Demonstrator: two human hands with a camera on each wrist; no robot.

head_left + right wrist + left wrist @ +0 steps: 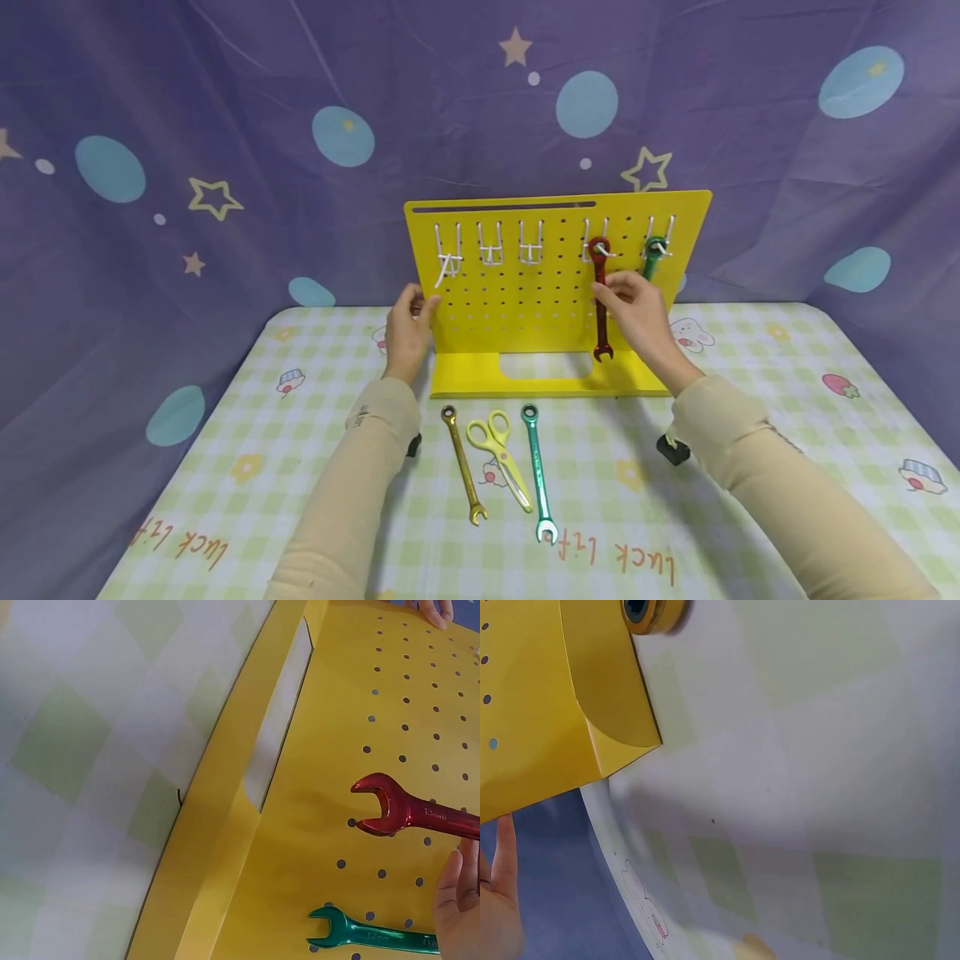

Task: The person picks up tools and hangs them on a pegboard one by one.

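A yellow pegboard (517, 312) stands upright on its base, with white wire hooks along its top. My right hand (643, 315) pinches the shank of a red combination wrench (602, 327). The ring end of that wrench is round a hook, its open end pointing down. Just right of it, a dark green wrench (654, 252) hangs from another hook, partly hidden by the hand; its open end shows in the right wrist view. My left hand (407, 335) holds the pegboard's left edge, a fingertip meeting that edge in the left wrist view.
Before the pegboard base lie a gold wrench (462, 467), yellow scissors (504, 458) and a teal wrench (537, 475). Three hooks at the left of the board bear nothing. A checked tablecloth (300, 475) covers the table; a purple curtain (450, 92) hangs behind.
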